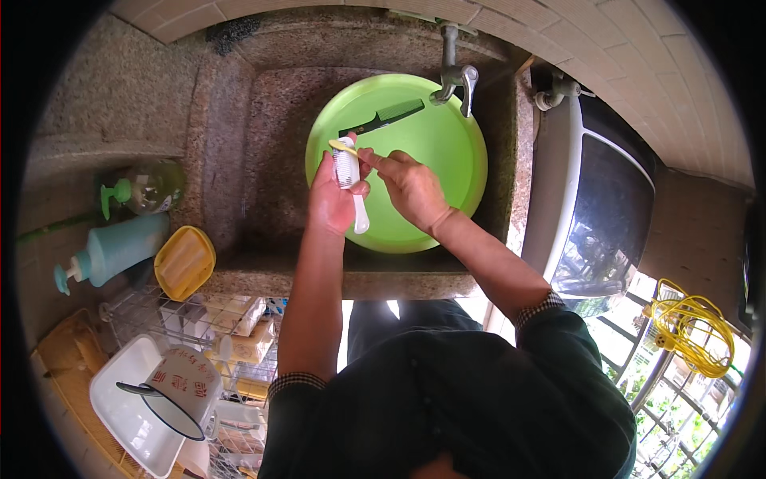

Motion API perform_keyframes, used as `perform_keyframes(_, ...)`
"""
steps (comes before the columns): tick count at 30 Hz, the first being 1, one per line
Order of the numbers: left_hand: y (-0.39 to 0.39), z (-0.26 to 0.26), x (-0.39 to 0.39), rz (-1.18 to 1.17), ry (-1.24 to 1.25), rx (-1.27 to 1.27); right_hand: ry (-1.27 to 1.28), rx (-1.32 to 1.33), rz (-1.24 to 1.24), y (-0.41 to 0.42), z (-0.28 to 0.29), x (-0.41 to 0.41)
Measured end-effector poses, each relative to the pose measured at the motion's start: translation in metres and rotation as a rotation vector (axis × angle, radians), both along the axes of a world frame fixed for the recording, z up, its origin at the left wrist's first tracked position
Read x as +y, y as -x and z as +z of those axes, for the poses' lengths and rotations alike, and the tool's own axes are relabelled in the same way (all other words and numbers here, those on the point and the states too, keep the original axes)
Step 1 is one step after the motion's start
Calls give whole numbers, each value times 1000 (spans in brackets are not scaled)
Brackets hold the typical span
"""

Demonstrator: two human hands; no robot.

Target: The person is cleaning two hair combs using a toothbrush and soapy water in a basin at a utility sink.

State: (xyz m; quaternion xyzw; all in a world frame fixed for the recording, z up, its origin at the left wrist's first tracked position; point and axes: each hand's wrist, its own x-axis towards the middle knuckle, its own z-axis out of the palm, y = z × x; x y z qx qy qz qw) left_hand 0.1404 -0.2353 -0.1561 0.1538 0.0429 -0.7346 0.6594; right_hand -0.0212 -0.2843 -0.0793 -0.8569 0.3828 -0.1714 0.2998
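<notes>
My left hand (333, 200) grips a white comb (344, 167) above the green plastic basin (395, 242), its white handle pointing down towards me. In my right hand (415, 182) is a yellow toothbrush (343, 146), its head lying across the upper part of the white comb. The toothbrush handle is mostly hidden by my right fingers. Beyond my hands, a black comb (383, 117) lies in the basin, teeth towards the far side. The basin seems to hold water.
The basin stands in a stone sink (221, 149) under a metal tap (453, 78). On the left are a green-pump bottle (152, 185), a blue pump bottle (128, 248) and a yellow soap dish (206, 263). A washing machine (553, 197) flanks the right side; a yellow cable (697, 335) hangs nearby.
</notes>
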Motion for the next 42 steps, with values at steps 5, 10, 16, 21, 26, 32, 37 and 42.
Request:
perform_keyframes(5, 12, 20, -7, 80, -252, -220, -99, 51, 22, 20, 8, 32)
perform_keyframes(10, 5, 14, -2, 24, -185, -133, 3, 83, 0, 5, 0, 5)
perform_keyframes(16, 6, 15, -2, 10, -136, -148, -34, 44, 16, 19, 2, 37)
perform_keyframes(21, 3, 8, -1, 17, -134, -124, -2, 89, 6, 10, 0, 13)
perform_keyframes(26, 6, 15, -3, 13, -163, -154, -41, 39, -40, 10, -3, 17)
perform_keyframes(32, 7, 17, -5, -4, -195, -195, -34, 46, -4, 15, 2, 12)
perform_keyframes(37, 6, 15, -2, 6, -134, -181, -89, 29, -38, 11, -4, 14)
perform_keyframes(42, 8, 8, -5, 109, -237, -233, -211, -53, 48, 34, 5, 37)
